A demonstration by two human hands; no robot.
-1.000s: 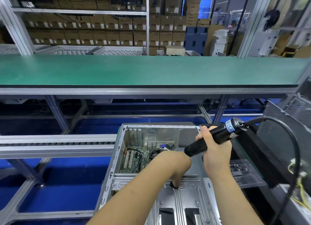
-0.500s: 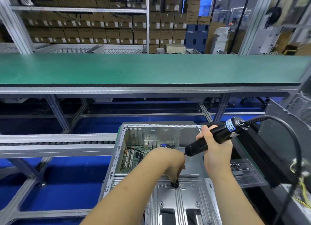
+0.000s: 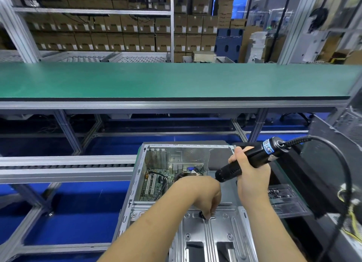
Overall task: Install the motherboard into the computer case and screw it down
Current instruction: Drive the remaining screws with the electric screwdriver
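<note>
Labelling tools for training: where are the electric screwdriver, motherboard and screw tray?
electric screwdriver (image 3: pixel 248 160): head view, black grip.
motherboard (image 3: pixel 151 185): head view, green board by slots.
screw tray (image 3: pixel 284 201): head view, clear floor.

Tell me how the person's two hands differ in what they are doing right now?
The right hand is raised and wrapped around the black electric screwdriver; the left hand is lower, reaching down into the open silver metal computer case. The right grips a thick handle with the whole fist; the left's fingertips pinch something small and dark, too small to identify. Both work over the same case.
</note>
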